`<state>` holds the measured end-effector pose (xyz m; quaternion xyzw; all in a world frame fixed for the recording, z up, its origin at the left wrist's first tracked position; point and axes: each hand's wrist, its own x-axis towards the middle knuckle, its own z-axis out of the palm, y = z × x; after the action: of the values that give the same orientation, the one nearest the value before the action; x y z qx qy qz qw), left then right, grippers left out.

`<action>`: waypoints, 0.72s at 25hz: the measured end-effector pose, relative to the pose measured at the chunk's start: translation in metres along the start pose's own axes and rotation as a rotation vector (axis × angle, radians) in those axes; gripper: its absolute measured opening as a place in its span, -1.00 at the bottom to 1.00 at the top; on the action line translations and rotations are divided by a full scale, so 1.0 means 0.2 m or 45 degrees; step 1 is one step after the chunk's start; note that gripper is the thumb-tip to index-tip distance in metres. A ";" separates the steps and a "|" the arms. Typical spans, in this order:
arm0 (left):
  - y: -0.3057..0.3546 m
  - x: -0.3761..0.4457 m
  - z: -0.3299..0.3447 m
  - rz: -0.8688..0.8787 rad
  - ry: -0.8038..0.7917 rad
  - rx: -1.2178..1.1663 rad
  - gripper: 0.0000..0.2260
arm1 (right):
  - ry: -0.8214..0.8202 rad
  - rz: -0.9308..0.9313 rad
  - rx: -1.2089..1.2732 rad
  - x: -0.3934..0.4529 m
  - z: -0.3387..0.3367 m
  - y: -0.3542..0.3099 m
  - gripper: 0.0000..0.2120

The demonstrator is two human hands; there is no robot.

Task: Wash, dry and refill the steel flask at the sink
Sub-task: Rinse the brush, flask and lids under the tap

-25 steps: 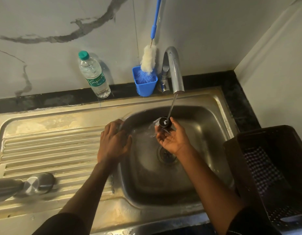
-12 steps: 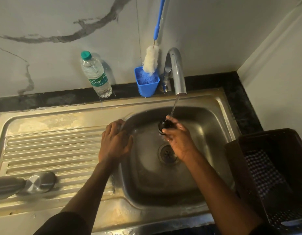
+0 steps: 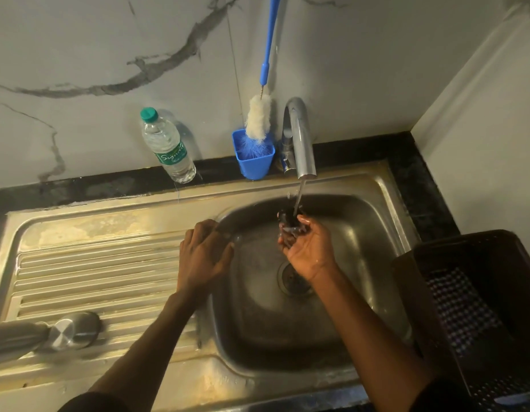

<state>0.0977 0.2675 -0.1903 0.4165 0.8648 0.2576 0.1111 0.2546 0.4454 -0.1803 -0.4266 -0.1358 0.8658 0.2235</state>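
The steel flask (image 3: 17, 340) lies on its side on the ribbed drainboard at the lower left, apart from both hands. My right hand (image 3: 308, 251) is palm up over the basin. Its fingers hold a small dark flask lid (image 3: 289, 220) under the water running from the tap (image 3: 302, 144). My left hand (image 3: 203, 257) rests knuckles up on the left rim of the steel sink (image 3: 385, 203) and holds nothing. Splashing water partly hides the lid.
A plastic water bottle (image 3: 168, 147) with a green cap stands against the back wall. Beside the tap, a blue cup (image 3: 255, 163) holds a long-handled bottle brush (image 3: 258, 117). A dark plastic basket (image 3: 406, 281) with a checked cloth (image 3: 460, 304) inside stands at the right.
My right hand has turned from palm down to palm up, keeping the dark lid under the stream. My left hand has stayed on the sink rim.
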 end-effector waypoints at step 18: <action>0.79 0.49 -0.08 -0.330 -0.394 -1.591 -0.49 | -0.021 -1.286 -1.404 -0.35 0.03 -0.21 -0.42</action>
<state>0.1345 0.4210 -0.0901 0.1981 0.5696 0.6331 0.4853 0.2992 0.4462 -0.1114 -0.3558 -0.7313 0.4673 0.3468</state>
